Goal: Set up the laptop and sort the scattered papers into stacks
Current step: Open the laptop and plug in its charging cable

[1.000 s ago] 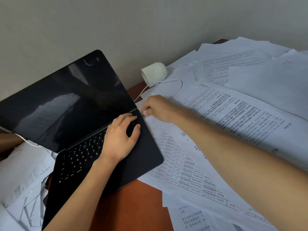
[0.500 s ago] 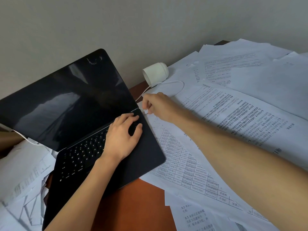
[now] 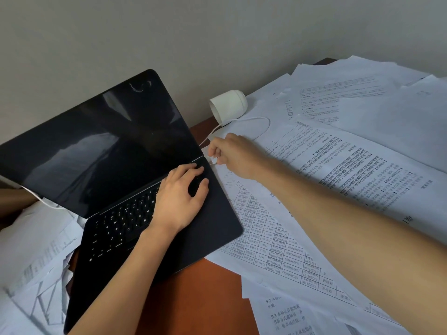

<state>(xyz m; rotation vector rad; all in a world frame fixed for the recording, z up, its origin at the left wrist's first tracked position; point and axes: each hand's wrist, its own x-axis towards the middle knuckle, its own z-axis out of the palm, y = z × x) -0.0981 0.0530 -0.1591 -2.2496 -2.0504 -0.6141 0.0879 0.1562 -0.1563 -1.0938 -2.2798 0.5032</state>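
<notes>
This is looking like an office or study corner. A reddish-brown desk [image 3: 205, 298] is standing against a plain grey wall [image 3: 217, 32], and an open black laptop [image 3: 108, 153] is sitting on it. Printed papers [image 3: 362, 165] with tables and dense text are lying scattered across it, and a white cable [image 3: 261, 120] is trailing over them.

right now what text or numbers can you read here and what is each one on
"9.2", "9.3": bottom sheet, before Chinese print.
"Q W E R T": laptop keys.
Table sheet: upside-down digits, too small to read.
Other papers: print too blurred.
</notes>
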